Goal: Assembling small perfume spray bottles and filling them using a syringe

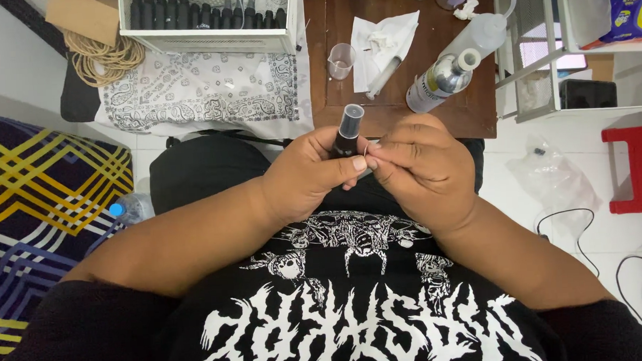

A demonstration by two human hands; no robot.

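1. A small black bottle point(348, 134) with a clear cap is held upright in front of the chest, just below the near edge of the brown desk point(330, 64), so that's the landmark for everything here.
2. The left hand point(308, 175) is wrapped shut around the bottle's lower body, thumb pressed across the front, with only the neck and cap left sticking out on top.
3. The right hand point(425, 170) is curled nearly closed right beside the bottle, fingertips pinched together against the left thumb. Something thin and pale seems to be pinched there, but it's too small to be made out tbh.
4. Handling-wise: the bottle looks light and rigid, probably smooth plastic or glass, so a bit slippery. It's best gripped around the body like it is now, not by the cap, which could probably be popped or twisted off.
5. On the desk, past the bottle: a clear little cup point(341, 60), a syringe point(383, 77) lying on a white tissue point(387, 37), a silver spray can point(439, 81) tipped on its side and a squeeze bottle point(477, 36) next to it.
6. Left of the desk, a white rack point(210, 39) full of similar black bottles can be seen sitting on a paisley cloth point(202, 92).
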